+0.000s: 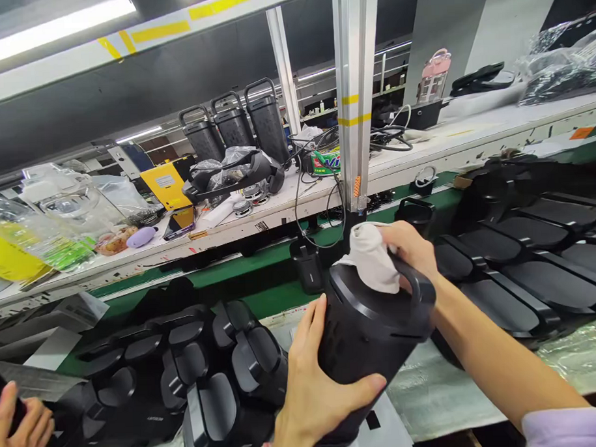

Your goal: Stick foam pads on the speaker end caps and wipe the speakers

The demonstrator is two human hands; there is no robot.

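Note:
A black casing with a loop handle point(351, 339), perhaps a portable speaker, stands tilted in front of me. My left hand point(310, 376) is wrapped round its side, thumb across the front and fingers along the far side. With my right hand point(413, 249) I grip a white cloth point(372, 257), which is bunched against the casing's top beside the handle. The fingertips under the cloth are partly hidden. Several similar black casings point(219, 409) stand close by on the left.
Rows of like casings point(554, 276) fill the right side. A shelf point(302, 200) crosses ahead, carrying a phone point(180, 221), a yellow box point(167, 182), loose cables and plastic bags. A metal post point(355, 104) rises behind the cloth. Another person's hand point(21, 419) holds something black at far left.

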